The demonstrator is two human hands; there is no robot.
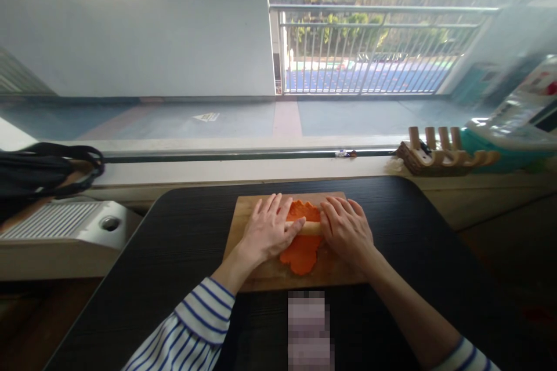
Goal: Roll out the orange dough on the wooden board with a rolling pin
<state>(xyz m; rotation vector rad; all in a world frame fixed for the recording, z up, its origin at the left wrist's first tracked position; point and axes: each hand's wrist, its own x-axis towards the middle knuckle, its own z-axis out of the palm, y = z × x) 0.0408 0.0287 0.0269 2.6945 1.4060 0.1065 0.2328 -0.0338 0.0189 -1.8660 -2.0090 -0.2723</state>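
A flat, ragged sheet of orange dough (300, 256) was seen lying on a pale wooden chopping board (261, 277), which was set on a black wood-grain table (183, 232) by the window. Across the sheet's upper part a light wooden rolling pin (310, 227) was laid, its long axis running left-right, i.e. crosswise to the person. Only its short middle stretch was visible betw. the hands. The left hand (270, 231) was pressed on the pin's left end and the right hand (346, 231) on its right end, approx. level w/ each other, neither one nearer. The fingers of both were stretched flat and close together, pointed away from the body, and draped over the pin, not curled round it. Most of the dough was spread on the pin's near side, toward the body, w/ a smaller lobe shown betw. the fingertips.
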